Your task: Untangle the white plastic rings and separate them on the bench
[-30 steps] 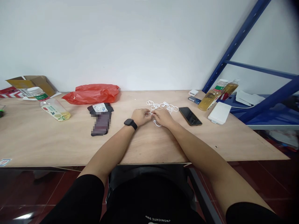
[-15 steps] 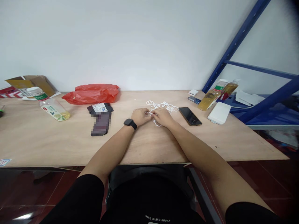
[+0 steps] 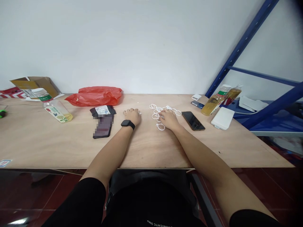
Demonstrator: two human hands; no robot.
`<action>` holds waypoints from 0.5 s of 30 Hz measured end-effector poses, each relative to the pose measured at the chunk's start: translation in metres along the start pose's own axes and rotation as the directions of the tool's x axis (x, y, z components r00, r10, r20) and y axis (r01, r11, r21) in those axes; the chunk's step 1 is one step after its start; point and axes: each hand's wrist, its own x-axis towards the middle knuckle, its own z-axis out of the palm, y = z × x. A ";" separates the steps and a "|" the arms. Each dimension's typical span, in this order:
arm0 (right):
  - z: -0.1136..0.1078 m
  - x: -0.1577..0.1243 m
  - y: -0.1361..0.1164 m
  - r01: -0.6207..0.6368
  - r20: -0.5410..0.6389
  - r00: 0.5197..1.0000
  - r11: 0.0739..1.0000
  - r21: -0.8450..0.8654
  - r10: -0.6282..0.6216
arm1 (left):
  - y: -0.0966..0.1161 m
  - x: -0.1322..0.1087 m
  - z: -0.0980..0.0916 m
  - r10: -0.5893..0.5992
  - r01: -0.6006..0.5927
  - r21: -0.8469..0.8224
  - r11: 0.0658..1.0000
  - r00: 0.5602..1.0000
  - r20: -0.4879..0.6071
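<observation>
Several white rings (image 3: 158, 110) lie about the right hand (image 3: 169, 119), bottle labels (image 3: 56, 113) unreadable.

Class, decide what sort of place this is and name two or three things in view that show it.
Probably a workroom or storeroom, judging by the plain wooden table, the blue metal rack on the right and the cardboard box towards the far left.

Soft, even light brightens the pale wooden table (image 3: 153, 151) and the smooth white wall (image 3: 142, 47) behind it. Beneath the table, the glossy dark-red tiled floor (image 3: 60, 189) is dim (white glare streaks it below the table's left end). Blocky pixels mask a flat, dark purplish object (image 3: 103, 126) on the table; near its right end, the tall blue metal rack (image 3: 240, 49) looks stretched.
</observation>
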 end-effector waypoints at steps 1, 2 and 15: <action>0.001 0.000 0.000 -0.003 -0.001 1.000 1.000 0.002 0.003 | -0.004 0.002 0.001 -0.025 0.025 0.009 1.000 1.000 -0.006; 0.002 0.001 0.001 -0.002 -0.005 1.000 1.000 0.008 0.002 | -0.009 0.003 0.002 -0.044 0.044 0.014 0.999 0.999 -0.009; -0.004 0.000 -0.004 0.125 -0.147 0.983 0.986 0.114 -0.108 | 0.027 -0.012 -0.003 0.384 -0.388 -0.209 0.897 0.921 -0.062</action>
